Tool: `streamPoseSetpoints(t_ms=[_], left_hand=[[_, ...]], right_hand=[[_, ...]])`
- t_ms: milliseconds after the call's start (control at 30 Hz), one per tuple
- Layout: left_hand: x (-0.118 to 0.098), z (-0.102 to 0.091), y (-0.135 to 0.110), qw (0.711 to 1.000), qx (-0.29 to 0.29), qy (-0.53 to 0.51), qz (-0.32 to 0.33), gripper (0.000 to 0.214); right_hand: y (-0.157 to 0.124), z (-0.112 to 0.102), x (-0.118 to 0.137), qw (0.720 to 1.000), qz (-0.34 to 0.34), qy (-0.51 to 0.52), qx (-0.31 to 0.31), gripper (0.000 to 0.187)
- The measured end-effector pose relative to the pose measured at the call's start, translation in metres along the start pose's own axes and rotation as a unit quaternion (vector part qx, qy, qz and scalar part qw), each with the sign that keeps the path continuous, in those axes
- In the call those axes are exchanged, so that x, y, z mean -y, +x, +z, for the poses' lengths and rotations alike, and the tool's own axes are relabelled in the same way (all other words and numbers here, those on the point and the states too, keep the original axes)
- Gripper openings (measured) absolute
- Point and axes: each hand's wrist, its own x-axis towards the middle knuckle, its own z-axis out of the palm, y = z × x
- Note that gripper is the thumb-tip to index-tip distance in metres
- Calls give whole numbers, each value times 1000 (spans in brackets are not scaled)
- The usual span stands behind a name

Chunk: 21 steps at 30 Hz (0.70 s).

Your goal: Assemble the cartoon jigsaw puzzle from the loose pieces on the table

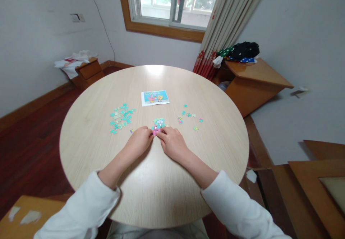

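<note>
The partly assembled jigsaw puzzle point(159, 122) lies on the round, pale wood-grain worktop point(161, 185), near the middle and directly between the two hands. Its far section is mostly turquoise with a pale figure; its near section is pink. The left hand point(140, 139) meets the pink section from the left, fingers bent and tips drawn together at its edge. The right hand point(173, 141) meets the same section from the right, fingers curled, with tips resting on or against it. Whether either set of fingers grips a piece or only presses on it cannot be told, as the contact area is small and partly covered. One loose piece point(132, 131) lies just beside the left hand. A larger group of mostly turquoise pieces point(122, 117) is spread farther to the left. A sparse group of mixed-colour pieces point(189, 115) lies to the right, with a yellowish piece point(196, 128) at its near side. Beyond the puzzle, a printed picture sheet point(155, 98) lies flat, showing a pink and a yellow cartoon figure.
</note>
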Motion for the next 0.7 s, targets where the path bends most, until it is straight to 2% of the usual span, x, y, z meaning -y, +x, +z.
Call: streamPoseSetpoints(t_ms=[233,700], left_hand=[[-11,0,-4,998,19,58,-20,33],[-7,1,-5,999,-14,24,-24,26]], right_hand=[[0,-3,6,999,-7,-49,11,25],[0,-4,9,996,-13,-84,10,24]])
